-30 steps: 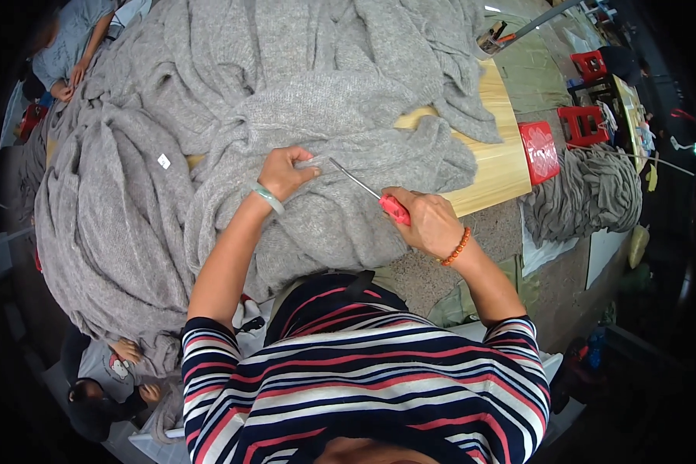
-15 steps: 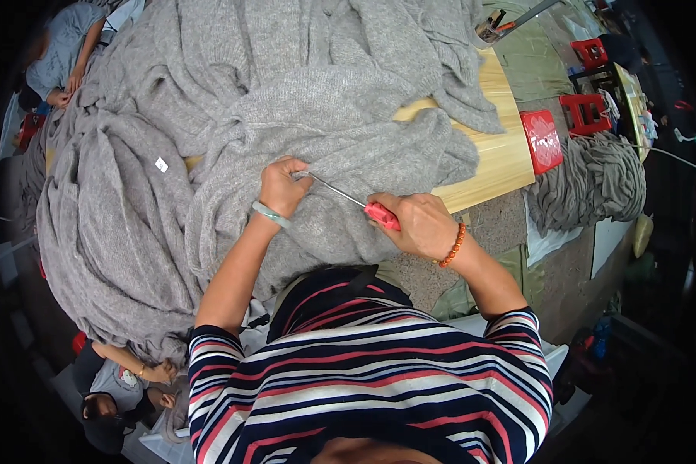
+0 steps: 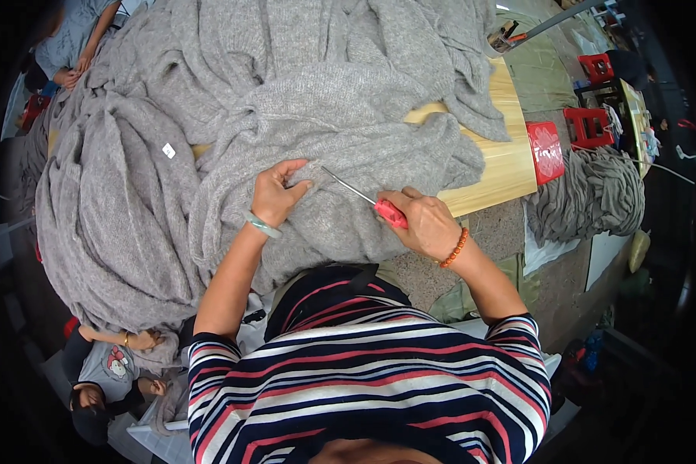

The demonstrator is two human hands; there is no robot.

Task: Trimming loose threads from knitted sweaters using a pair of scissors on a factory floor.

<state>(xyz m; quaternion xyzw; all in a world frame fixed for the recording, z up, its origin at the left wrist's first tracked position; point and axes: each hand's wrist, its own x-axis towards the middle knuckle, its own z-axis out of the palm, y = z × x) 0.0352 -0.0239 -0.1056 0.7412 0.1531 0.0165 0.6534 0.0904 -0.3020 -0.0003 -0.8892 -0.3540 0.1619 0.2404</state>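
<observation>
My right hand (image 3: 429, 226) is closed around the red handle of a tool with a thin metal shaft (image 3: 349, 185). Its shaft slants up and left, and the tip lies at the knit by my left fingers; the tip's shape is too small to tell. Loose grey knit fabric (image 3: 348, 97) spreads in heavy folds under both hands. A bit of it sits between the thumb and forefinger of my left hand (image 3: 277, 193), which stand a little apart; the other fingers are hidden beneath. A small white tag (image 3: 168, 151) shows on the fabric to the left.
A wooden tabletop (image 3: 495, 182) shows at the right, with a red stool (image 3: 545, 152) beside it. Beyond lies a bundle of grey knits (image 3: 588, 193). A container of tools (image 3: 503, 37) stands at the far right. Other people sit at the upper left (image 3: 69, 46) and lower left (image 3: 108, 363).
My left thumb and forefinger have moved farther apart at the knit. The red-handled tool has shifted slightly to the right. The person at lower left has moved their arms.
</observation>
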